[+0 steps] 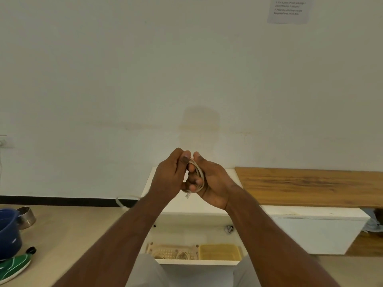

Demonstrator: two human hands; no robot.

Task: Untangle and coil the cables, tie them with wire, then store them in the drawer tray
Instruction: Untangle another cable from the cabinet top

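The pale wall (186, 69) filled the far half of my view, bare but for a printed sheet (289, 10) at its top right, too blurred to read. Along its foot to the right ran a wooden top (310, 186), its near edge straight over a white cabinet (310, 228). Below my arms the white drawer (196, 262) stood pulled open toward me, its front lip nearest. Inside it a lattice tray (172, 250) on the left held pale coiled cables (182, 255), touching a yellow tray (219, 251) on the right. Light floor (72, 228) lay open on the left, out to a blue bucket (8, 230), a steel bowl (26, 217) just beyond it, and a green shoe (14, 266) at the near left edge.

Both my arms reached forward, meeting well above the drawer. My right hand (213, 183) curled round a small white cable coil (199, 172), its clear plug hanging at the bottom. My left hand (172, 172) pinched the coil's top between thumb and fingers.
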